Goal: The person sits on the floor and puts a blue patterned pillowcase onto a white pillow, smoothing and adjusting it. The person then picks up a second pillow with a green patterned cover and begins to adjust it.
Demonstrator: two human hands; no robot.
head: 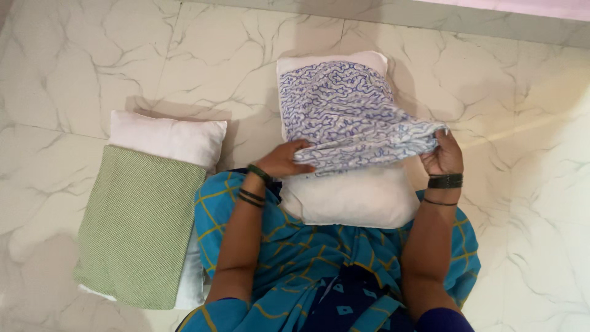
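We are gripping the cover's (347, 117) bunched open edge, left hand (284, 160) and right hand (444, 155) each clamped on a corner, keeping it stretched wide over the white pillow (353, 200) lying on the floor (92, 61) against our lap.

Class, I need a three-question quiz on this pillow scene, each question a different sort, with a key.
1. True or false: both hands grip the blue-patterned pillowcase.
2. Which colour is the cloth on the pillow at the person's left? A red, B green, C black.
3. Fill in: the white pillow lies on the marble ____.

Key:
1. True: the left hand and right hand hold its open end.
2. B, the green cloth.
3. floor.
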